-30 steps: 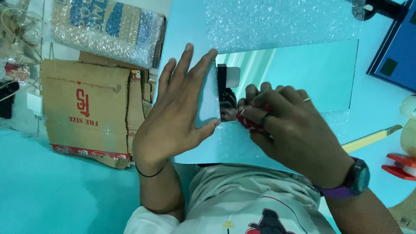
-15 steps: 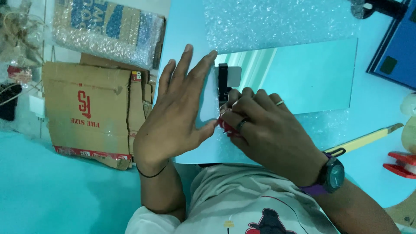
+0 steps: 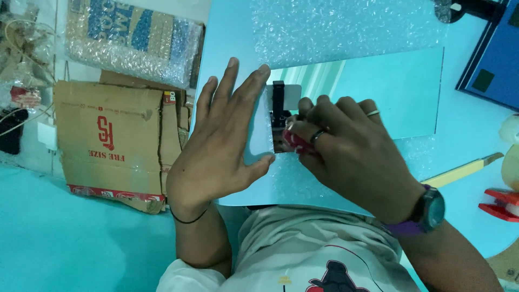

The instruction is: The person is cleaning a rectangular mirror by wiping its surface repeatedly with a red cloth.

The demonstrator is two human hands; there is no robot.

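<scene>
R hand [image 3: 351, 154] slid left | red cutter [image 3: 294, 141] points left | L hand [image 3: 221, 140] flat on mirror [image 3: 378, 89]

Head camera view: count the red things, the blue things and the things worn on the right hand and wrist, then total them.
Red: 2, small red tool in the right hand, red clamp-like object at the right edge
Blue: 1, dark blue flat board
Worn: 3, dark ring, pale ring, purple-strapped wristwatch
Total: 6

– Where is open room on the worktop [image 3: 470, 135]?
– Right of the mirror sheet [image 3: 378, 92], before the blue box [image 3: 494, 65].
– And what blocks the left?
– The cardboard box [image 3: 113, 140] and a bubble-wrapped parcel [image 3: 132, 40] stand beside the edge.
</scene>
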